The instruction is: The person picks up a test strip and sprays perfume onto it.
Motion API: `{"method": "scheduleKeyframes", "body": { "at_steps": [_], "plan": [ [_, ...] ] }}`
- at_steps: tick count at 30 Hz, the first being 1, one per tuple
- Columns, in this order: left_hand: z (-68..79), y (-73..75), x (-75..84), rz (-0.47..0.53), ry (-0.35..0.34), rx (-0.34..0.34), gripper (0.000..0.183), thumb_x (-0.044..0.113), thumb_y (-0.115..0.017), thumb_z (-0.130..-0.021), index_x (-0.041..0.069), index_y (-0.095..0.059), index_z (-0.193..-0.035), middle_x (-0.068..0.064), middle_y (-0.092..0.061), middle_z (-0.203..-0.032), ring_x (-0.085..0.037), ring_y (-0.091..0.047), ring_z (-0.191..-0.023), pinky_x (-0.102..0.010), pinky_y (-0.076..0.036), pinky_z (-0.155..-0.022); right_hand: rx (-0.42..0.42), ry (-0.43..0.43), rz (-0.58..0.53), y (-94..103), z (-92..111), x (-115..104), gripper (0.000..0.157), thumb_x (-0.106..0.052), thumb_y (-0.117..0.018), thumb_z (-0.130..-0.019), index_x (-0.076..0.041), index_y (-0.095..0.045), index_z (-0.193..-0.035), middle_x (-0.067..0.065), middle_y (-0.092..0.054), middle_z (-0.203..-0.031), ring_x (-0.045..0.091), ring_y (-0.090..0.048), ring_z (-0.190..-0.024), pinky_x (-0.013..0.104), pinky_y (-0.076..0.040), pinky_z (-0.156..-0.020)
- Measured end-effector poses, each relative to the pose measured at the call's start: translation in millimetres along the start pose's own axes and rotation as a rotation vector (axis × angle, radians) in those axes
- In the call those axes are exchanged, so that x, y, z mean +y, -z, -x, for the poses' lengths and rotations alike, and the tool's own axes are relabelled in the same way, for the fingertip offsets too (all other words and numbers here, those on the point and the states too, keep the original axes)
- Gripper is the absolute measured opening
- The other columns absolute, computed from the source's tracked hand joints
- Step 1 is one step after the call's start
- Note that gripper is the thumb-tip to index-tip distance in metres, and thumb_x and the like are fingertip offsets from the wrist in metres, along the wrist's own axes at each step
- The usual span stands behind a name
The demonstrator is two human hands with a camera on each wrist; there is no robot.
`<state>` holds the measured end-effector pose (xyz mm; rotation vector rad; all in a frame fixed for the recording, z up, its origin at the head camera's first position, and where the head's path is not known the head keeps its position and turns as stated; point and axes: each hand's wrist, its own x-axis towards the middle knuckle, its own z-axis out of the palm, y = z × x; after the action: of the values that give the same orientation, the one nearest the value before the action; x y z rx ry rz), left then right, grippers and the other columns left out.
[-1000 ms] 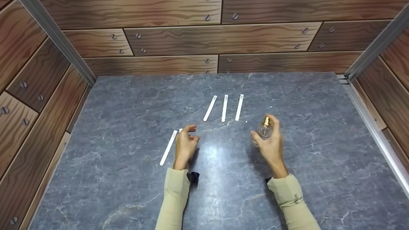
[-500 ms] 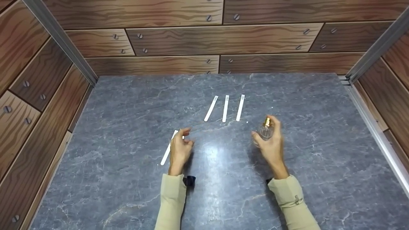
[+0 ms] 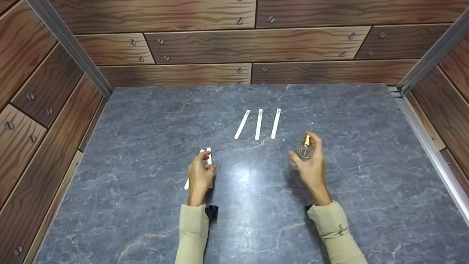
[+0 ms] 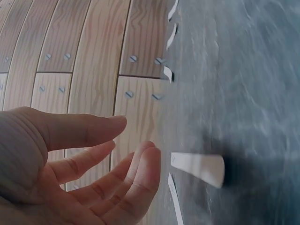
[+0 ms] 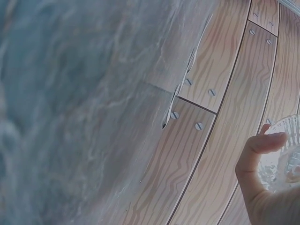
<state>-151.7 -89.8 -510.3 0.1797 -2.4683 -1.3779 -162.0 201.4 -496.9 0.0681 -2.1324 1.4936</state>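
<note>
Likely at the picking-up step: hovering near a paper strip on the bench with the left hand empty and fingers parted; gripping the glass bottle in the right hand. Next, probably calls for lowering and pinching the strip.

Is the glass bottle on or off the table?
Off: in the right wrist view, the right hand holds the glass bottle above the table.
</note>
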Motion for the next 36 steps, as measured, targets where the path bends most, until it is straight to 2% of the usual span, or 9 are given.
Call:
{"method": "scheduleKeyframes", "body": {
  "at_steps": [5, 7, 12, 16, 21, 28, 32, 36],
  "plan": [
    [2.8, 1.3, -7.0, -0.047, -0.03, 0.044, 0.042, -0.02, -0.064, -0.073, -0.008, -0.068, -0.112, -0.024, -0.069, -0.102, -0.038, -0.067, -0.084, -0.049, -0.055, -0.076, -0.002, -0.003, 0.007, -0.1, 0, -1, 0.069, 0.01, -0.079, -0.078, 0.0, -0.048, -0.139, 0.025, -0.061, -0.121, 0.03, -0.057, -0.105, 0.021, -0.044, -0.087],
    [3.7, 2.1, -9.1, -0.066, -0.033, 0.05, 0.042, -0.019, -0.065, -0.072, -0.008, -0.068, -0.112, -0.023, -0.069, -0.1, -0.037, -0.067, -0.082, -0.048, -0.056, -0.075, -0.004, -0.006, 0.013, -0.1, 0, -1, 0.069, 0.01, -0.079, -0.079, 0.0, -0.048, -0.139, 0.024, -0.061, -0.12, 0.029, -0.057, -0.103, 0.02, -0.046, -0.085],
    [5.9, 5.2, -13.1, -0.079, -0.021, 0.026, 0.042, -0.018, -0.063, -0.07, -0.009, -0.068, -0.111, -0.023, -0.068, -0.096, -0.035, -0.068, -0.079, -0.049, -0.056, -0.075, -0.004, -0.006, 0.016, -0.3, -1, -1, 0.068, 0.01, -0.079, -0.079, -0.001, -0.048, -0.139, 0.025, -0.06, -0.118, 0.026, -0.057, -0.097, 0.018, -0.048, -0.077],
    [8.9, 7.3, -15.2, -0.086, 0.004, -0.005, 0.044, -0.018, -0.063, -0.069, -0.009, -0.068, -0.111, -0.024, -0.068, -0.095, -0.034, -0.068, -0.08, -0.049, -0.056, -0.076, -0.005, -0.004, 0.011, -0.7, -1, -1, 0.069, 0.01, -0.079, -0.078, 0.0, -0.048, -0.138, 0.025, -0.06, -0.119, 0.028, -0.057, -0.099, 0.02, -0.048, -0.081],
    [12.0, 7.1, -17.7, -0.108, 0.033, -0.004, 0.045, -0.018, -0.066, -0.068, -0.008, -0.067, -0.112, -0.021, -0.067, -0.092, -0.032, -0.067, -0.078, -0.048, -0.055, -0.074, -0.005, 0.007, 0.007, -1.6, -2, -1, 0.069, 0.011, -0.079, -0.076, 0.002, -0.048, -0.138, 0.025, -0.062, -0.119, 0.031, -0.058, -0.103, 0.022, -0.045, -0.087],
    [15.1, 5.6, -14.8, -0.11, 0.109, -0.036, 0.049, -0.016, -0.07, -0.065, -0.005, -0.069, -0.112, -0.015, -0.069, -0.09, -0.028, -0.067, -0.079, -0.047, -0.055, -0.07, -0.005, 0.009, 0.022, -1.5, -2, -1, 0.069, 0.01, -0.079, -0.077, 0.001, -0.048, -0.138, 0.025, -0.061, -0.119, 0.032, -0.058, -0.102, 0.023, -0.047, -0.085],
    [15.2, 4.6, -16.8, -0.113, 0.095, -0.041, 0.048, -0.017, -0.071, -0.062, -0.005, -0.069, -0.108, -0.016, -0.071, -0.091, -0.029, -0.068, -0.081, -0.047, -0.056, -0.071, -0.006, 0.007, 0.032, -1.8, -2, -1, 0.068, 0.01, -0.079, -0.078, 0.001, -0.048, -0.138, 0.025, -0.061, -0.118, 0.031, -0.057, -0.102, 0.027, -0.045, -0.087],
    [16.5, 4.2, -18.3, -0.125, 0.086, -0.023, 0.045, -0.02, -0.068, -0.061, -0.005, -0.07, -0.104, -0.014, -0.071, -0.09, -0.029, -0.069, -0.081, -0.047, -0.056, -0.071, -0.016, 0.007, 0.019, -2.5, -1, 0, 0.069, 0.01, -0.079, -0.078, 0.001, -0.047, -0.138, 0.027, -0.061, -0.115, 0.031, -0.058, -0.098, 0.021, -0.05, -0.079]
  ]
}}
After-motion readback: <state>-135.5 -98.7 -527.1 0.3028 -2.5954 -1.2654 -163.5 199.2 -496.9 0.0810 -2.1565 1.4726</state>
